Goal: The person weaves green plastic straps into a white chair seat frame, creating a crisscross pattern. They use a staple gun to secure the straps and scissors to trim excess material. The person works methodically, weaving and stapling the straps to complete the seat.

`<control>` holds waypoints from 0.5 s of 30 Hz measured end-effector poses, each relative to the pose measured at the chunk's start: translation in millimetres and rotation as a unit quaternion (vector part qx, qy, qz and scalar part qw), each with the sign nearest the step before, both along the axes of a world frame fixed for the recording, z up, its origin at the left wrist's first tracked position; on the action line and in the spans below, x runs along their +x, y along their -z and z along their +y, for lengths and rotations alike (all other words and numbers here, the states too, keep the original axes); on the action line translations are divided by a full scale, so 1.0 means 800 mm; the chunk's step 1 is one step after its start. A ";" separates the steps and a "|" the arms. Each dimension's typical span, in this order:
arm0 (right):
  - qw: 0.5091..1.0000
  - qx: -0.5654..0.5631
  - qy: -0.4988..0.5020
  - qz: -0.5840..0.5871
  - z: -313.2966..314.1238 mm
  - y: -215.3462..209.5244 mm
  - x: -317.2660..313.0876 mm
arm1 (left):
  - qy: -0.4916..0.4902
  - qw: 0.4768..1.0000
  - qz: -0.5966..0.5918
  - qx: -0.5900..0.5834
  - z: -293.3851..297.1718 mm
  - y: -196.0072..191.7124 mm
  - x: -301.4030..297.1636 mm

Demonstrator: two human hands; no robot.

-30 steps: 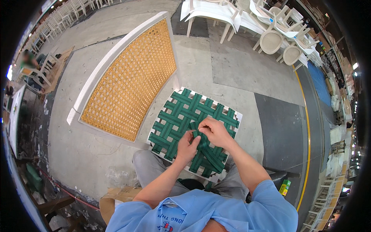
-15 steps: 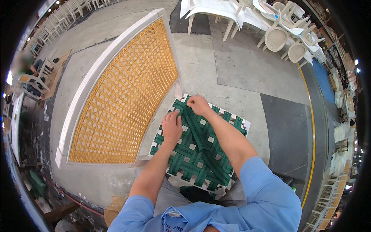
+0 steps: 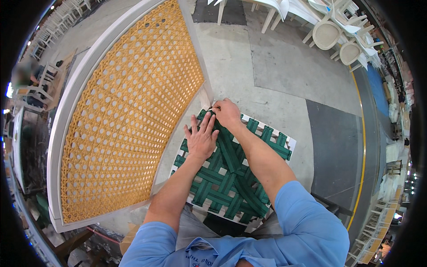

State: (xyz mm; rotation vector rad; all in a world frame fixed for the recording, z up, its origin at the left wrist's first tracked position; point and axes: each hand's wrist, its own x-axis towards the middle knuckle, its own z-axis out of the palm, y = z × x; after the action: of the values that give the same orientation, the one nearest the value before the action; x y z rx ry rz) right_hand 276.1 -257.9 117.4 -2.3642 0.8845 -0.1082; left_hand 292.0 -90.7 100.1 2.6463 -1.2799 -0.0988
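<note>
A chair seat frame, white with woven green webbing [image 3: 214,176], lies before me, its far left corner by the tall cane back. A loose-looking green strap [image 3: 229,153] runs diagonally over the weave from that corner towards the near right. My left hand [image 3: 202,139] is open, fingers spread, fingertips pressing on the strap's far end. Just beside it, my right hand [image 3: 227,114] is closed in a pinch at the corner's edge. What its fingertips hold is small and dark, partly hidden, and I cannot make it out.
The big white-framed cane panel [image 3: 133,115] rises at the left of the seat. White chairs [image 3: 327,34] are piled at the far right on grey concrete floor [image 3: 280,58]. A person [image 3: 33,78] sits by a chair frame at far left. A yellow floor line [image 3: 361,147] runs along the right.
My left hand has moved up to the far corner and spread its fingers on the strap's end. My right hand has shifted slightly to the corner's edge. The view has tilted, enlarging the cane panel.
</note>
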 end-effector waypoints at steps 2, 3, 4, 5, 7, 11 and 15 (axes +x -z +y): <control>1.000 0.001 0.014 0.025 0.001 0.003 0.001 | -0.001 1.000 0.001 0.015 -0.002 -0.003 -0.001; 1.000 -0.016 -0.002 -0.007 0.000 0.005 0.001 | -0.004 1.000 0.007 0.021 -0.003 -0.005 -0.001; 0.999 -0.030 -0.004 -0.015 0.000 0.007 0.002 | -0.007 0.998 0.042 0.053 -0.004 -0.007 -0.003; 0.999 -0.035 0.003 0.011 -0.002 0.008 0.000 | -0.009 0.999 0.020 0.032 -0.004 -0.009 -0.004; 0.991 0.082 0.027 -0.105 -0.009 0.005 -0.009 | -0.012 0.997 0.052 0.063 -0.005 -0.012 -0.005; 0.925 0.246 0.140 -0.255 -0.033 -0.022 -0.102 | -0.016 0.999 0.013 0.037 -0.005 -0.012 -0.005; 0.895 0.234 0.262 -0.277 -0.043 -0.073 -0.335 | 0.003 0.999 -0.014 0.048 -0.005 0.005 -0.002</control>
State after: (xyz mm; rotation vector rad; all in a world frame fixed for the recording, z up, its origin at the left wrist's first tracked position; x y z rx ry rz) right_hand 8.2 -292.2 175.5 -1.4810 1.0791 -0.6705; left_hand 290.2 -94.4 95.9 2.7338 -1.3234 -0.1263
